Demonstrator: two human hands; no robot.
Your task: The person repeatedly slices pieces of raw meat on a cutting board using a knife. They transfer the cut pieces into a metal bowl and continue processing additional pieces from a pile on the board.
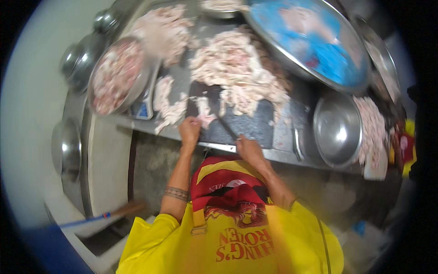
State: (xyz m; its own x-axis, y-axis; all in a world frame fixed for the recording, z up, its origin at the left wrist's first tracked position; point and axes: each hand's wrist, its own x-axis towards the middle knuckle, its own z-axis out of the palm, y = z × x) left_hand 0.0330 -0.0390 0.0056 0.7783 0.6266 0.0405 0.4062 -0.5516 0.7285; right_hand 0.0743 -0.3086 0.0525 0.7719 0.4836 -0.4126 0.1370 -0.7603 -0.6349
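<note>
My right hand (248,148) is wrapped round the handle of a knife (226,128) at the front edge of a dark cutting board (255,123). Its blade points away and to the left, close to a pale piece of raw meat (205,111). My left hand (190,130) is closed, with its fingertips pinching the near left edge of that piece. Left of it lie more pale strips (171,107). Beyond the board spreads a large heap of pale raw pieces (228,64), which look like skin or fatty meat; the exact kind is unclear.
At left stands a steel bowl (142,86) full of pinkish chopped pieces. A large basin (315,75) with blue plastic is at the far right. Right of the board lie a metal tool (297,141) and a steel bowl (337,132). Another person's sleeve (409,137) shows at the right edge.
</note>
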